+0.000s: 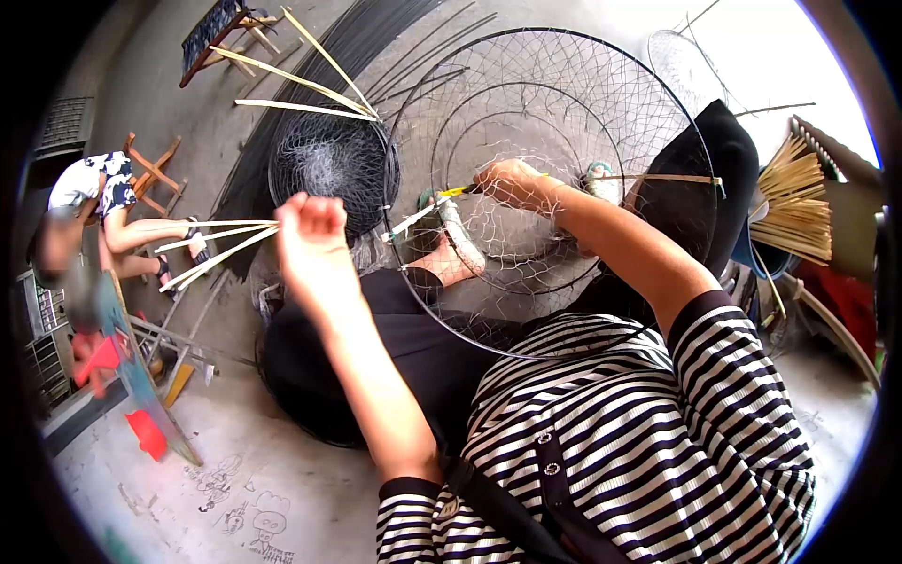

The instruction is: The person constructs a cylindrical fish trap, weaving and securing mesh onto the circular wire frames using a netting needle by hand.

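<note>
A large round net cage (554,355) with dark hoops and thin mesh lies across my lap. My right hand (512,183) is at the mesh near the middle of the hoops, fingers closed on a small yellow-handled tool (456,191) whose kind I cannot make out. A short pale stick (413,221) reaches from near the tool to the left side of the hoop. My left hand (318,240) is raised left of the cage, slightly blurred, fingers curled. Several thin bamboo sticks (221,256) fan out leftward from its fingers. A bamboo strip (658,178) meets the hoop's right side.
Behind my left hand stands a dark netted bundle (324,169) with several sticks (301,80) poking out. Long dark rods (362,47) lie on the floor. At right, bamboo sticks (794,207) fill a blue bucket (747,249). Another person (103,188) sits far left; a folding stool (225,38) stands beyond.
</note>
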A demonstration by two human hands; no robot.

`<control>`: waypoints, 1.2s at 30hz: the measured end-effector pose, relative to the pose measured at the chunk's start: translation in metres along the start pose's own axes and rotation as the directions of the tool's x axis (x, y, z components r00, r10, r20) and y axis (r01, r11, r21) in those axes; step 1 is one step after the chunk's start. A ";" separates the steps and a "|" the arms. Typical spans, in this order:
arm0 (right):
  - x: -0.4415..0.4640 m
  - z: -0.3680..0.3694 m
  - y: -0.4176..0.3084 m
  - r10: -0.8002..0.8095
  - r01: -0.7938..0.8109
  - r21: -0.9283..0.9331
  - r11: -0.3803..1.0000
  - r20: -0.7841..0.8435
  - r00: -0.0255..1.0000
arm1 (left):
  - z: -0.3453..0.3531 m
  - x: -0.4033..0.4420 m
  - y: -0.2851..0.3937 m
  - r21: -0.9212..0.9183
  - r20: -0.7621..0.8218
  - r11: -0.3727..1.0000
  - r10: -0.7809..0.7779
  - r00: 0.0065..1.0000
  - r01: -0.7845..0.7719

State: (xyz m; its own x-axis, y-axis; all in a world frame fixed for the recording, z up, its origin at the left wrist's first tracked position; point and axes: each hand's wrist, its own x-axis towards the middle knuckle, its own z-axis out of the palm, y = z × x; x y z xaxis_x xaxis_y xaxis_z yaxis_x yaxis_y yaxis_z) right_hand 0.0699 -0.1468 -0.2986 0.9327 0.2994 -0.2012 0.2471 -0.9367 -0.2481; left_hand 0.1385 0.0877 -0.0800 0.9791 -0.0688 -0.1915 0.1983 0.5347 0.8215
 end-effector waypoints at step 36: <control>0.031 0.001 -0.011 0.045 -0.266 0.935 0.233 0.263 0.964 | -0.094 0.026 -0.131 0.805 -0.044 0.464 -0.573 0.818 0.369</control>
State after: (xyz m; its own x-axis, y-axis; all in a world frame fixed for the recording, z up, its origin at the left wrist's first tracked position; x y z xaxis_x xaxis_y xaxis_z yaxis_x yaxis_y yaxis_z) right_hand 0.0961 -0.1268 -0.3035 0.8408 0.2940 -0.4546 -0.4368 -0.1277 -0.8905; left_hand 0.1334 0.0956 -0.2429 0.6854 -0.3257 -0.6513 0.4901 -0.4552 0.7434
